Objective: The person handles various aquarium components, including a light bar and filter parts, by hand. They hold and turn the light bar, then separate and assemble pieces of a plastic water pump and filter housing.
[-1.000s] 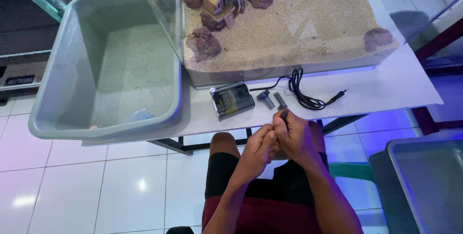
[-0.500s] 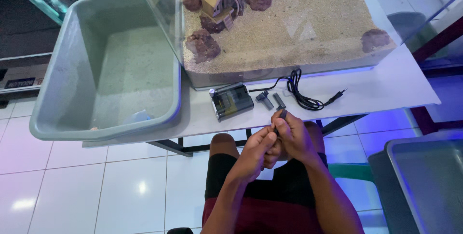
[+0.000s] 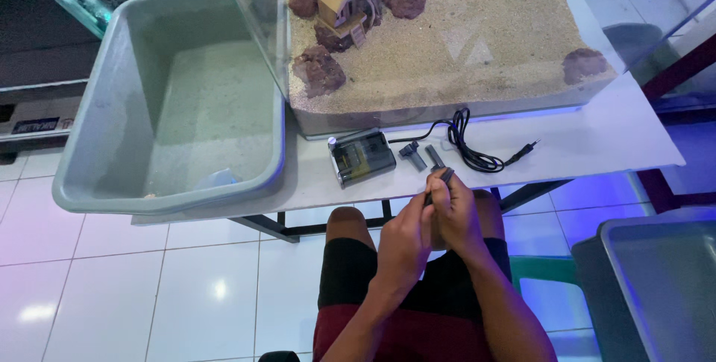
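Over lap: two hands (image 3: 432,224) gripping one dark tube (image 3: 440,181); two fittings (image 3: 421,157) on table (image 3: 597,138)

You have only one view, from the camera on your head, and it looks steeply down over your knees to the front edge of the white table (image 3: 597,138). It is close enough that your left hand (image 3: 406,239) and right hand (image 3: 459,216), held together just before that edge, sit a little below the picture's middle. The far edge of the table is cut off at the top, its left end lies under the grey tub (image 3: 89,183), and white floor tiles (image 3: 149,287) fill the lower left.
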